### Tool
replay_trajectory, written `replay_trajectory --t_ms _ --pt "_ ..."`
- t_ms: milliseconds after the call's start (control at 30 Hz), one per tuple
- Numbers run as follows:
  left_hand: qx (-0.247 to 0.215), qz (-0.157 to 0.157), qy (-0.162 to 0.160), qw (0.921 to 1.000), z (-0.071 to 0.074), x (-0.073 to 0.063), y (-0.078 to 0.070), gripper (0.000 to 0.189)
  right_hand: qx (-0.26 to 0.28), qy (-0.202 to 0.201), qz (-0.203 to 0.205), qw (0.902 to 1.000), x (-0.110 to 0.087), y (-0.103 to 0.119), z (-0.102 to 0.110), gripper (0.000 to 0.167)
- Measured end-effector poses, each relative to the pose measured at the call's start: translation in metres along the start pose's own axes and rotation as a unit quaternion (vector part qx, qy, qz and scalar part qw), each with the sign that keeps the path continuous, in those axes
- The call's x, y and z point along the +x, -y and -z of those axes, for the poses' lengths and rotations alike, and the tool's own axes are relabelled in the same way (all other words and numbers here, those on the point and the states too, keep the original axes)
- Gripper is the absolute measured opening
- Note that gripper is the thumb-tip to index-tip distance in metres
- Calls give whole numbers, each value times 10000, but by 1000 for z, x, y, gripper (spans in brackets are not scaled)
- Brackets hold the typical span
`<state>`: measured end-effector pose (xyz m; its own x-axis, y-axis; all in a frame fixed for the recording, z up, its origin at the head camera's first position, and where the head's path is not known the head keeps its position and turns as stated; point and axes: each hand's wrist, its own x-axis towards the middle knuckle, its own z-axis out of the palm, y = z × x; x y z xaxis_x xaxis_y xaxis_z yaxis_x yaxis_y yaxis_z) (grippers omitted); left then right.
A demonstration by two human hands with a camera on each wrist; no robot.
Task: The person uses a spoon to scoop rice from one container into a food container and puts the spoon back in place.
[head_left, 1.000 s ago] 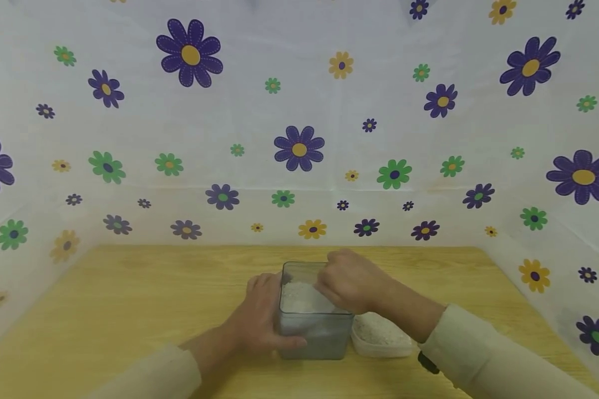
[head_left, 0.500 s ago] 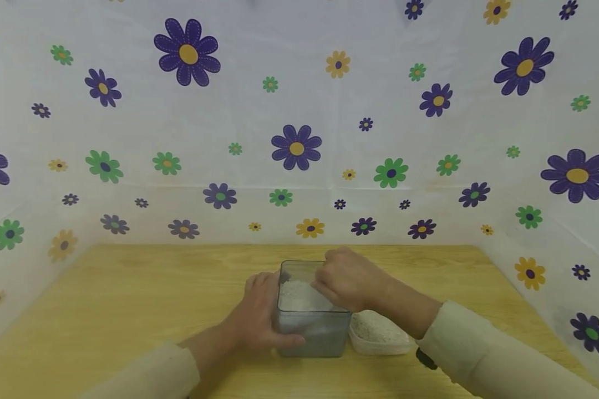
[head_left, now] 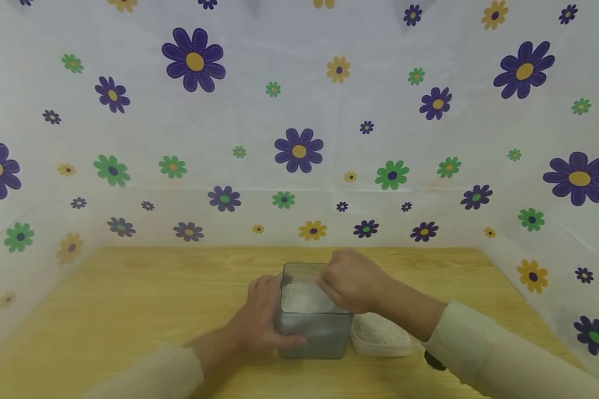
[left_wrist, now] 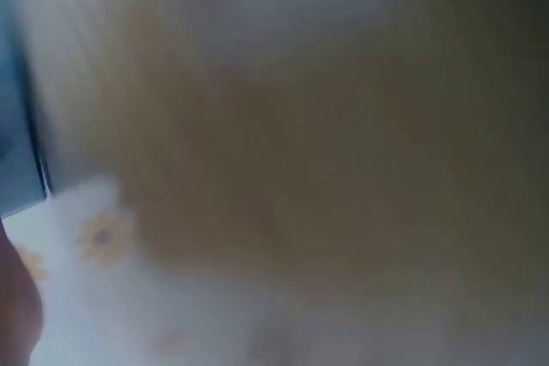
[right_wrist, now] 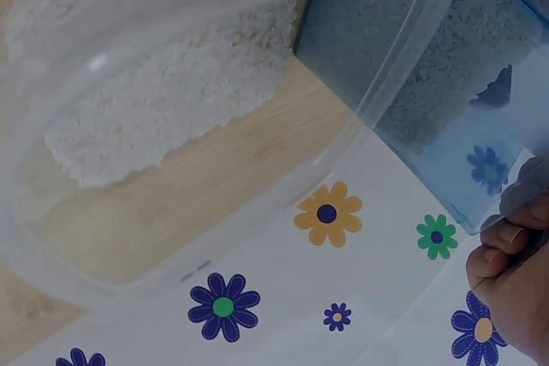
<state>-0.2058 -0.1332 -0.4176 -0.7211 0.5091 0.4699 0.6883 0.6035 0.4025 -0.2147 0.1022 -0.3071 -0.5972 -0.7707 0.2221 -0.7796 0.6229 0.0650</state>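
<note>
A clear blue-grey square container (head_left: 316, 339) stands upright on the table with white rice (head_left: 304, 299) inside. My left hand (head_left: 262, 318) grips its left side, the thumb lying across the front wall. My right hand (head_left: 356, 282) is over the right part of the container's mouth, fingers curled. Between those fingers, in the right wrist view, a dark handle (right_wrist: 525, 248) shows in part; the rest of that tool is hidden. To the right sits a shallow translucent plastic box (head_left: 381, 351), also holding rice (right_wrist: 180, 100). The left wrist view is mostly blurred.
A wood-grain table (head_left: 160, 299) carries both containers. White cloth (head_left: 249, 111) printed with flowers rises behind it and along both sides. The shallow box stands close beside the square container, under my right forearm.
The head view shifts slightly. Both hands keep nearly the same places at the square container, and the shallow box has not moved.
</note>
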Motion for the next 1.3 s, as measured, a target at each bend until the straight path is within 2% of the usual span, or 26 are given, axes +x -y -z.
replay_trajectory --t_ms 200,333,467,767,900,1133,1300 --pt "7 102 -84 9999 -2 -5 -5 112 -261 -162 -105 9995 -3 0 1 43" --pt "232 110 187 9995 3 -2 -7 111 -326 -272 -207 9989 -8 1 3 45" --pt "280 148 310 9990 7 -1 -8 115 -323 -407 -281 9983 -10 1 4 46" --pt "150 134 327 9993 3 -2 -4 117 130 -348 -805 9961 -18 -7 2 45" --pt "-25 150 344 9993 3 -1 -4 116 385 -448 -948 9937 -22 -10 2 44" --pt "-47 268 391 9989 5 3 -2 117 749 -660 -1248 9871 -25 -12 2 36" --pt "-112 305 449 9985 7 5 -1 116 974 -867 -1406 9814 -29 -18 6 41"
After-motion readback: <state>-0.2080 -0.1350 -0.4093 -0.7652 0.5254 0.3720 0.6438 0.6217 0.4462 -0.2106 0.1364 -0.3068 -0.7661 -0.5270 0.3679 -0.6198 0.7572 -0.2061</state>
